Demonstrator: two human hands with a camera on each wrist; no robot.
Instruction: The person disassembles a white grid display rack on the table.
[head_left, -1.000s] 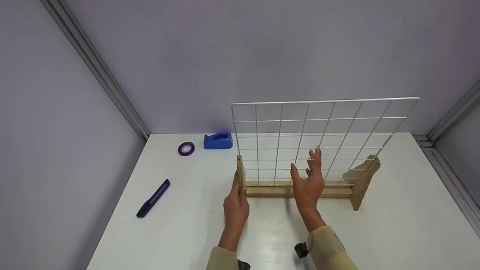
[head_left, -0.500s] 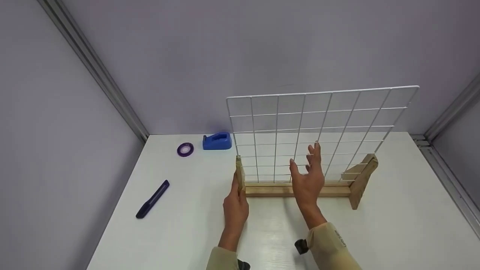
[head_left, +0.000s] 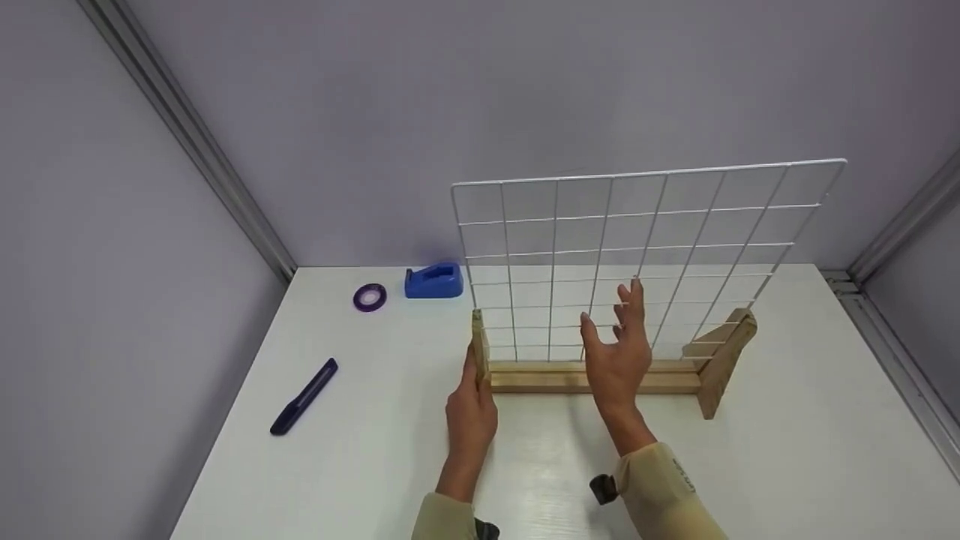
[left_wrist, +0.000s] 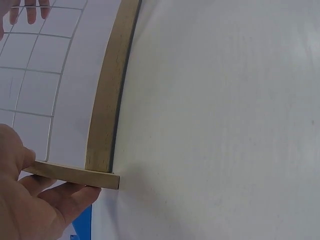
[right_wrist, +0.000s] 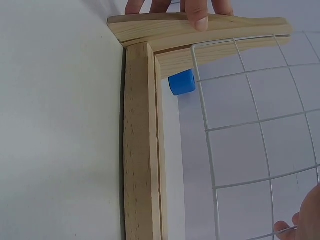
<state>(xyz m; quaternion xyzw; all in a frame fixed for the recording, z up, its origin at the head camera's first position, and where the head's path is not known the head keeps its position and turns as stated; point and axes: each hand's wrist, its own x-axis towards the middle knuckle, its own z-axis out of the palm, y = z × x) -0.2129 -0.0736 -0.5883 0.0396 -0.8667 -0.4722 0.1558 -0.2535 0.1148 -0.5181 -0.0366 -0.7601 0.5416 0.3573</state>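
A small wooden stand has a crossbar (head_left: 540, 380) between two upright side panels. My left hand (head_left: 471, 416) grips its left panel (head_left: 480, 337), thumb on the inner face and fingers outside, as the left wrist view shows. A white wire grid (head_left: 611, 177) stands between the panels, tilted, its side wire along a groove in the left panel (right_wrist: 220, 27). Its bottom wire is apart from the crossbar in the right wrist view. My right hand (head_left: 619, 367) holds the grid near its middle, fingertips among the wires; part of its grip is hidden.
A blue tape dispenser (head_left: 434, 281) and a purple roll of tape (head_left: 370, 298) lie at the back of the white table (head_left: 375, 450). A dark blue utility knife (head_left: 304, 397) lies at the left. Grey walls stand behind and at the sides.
The wire grid has risen, its top edge going higher in the head view, and my right hand has moved up slightly with it. My left hand stays on the panel.
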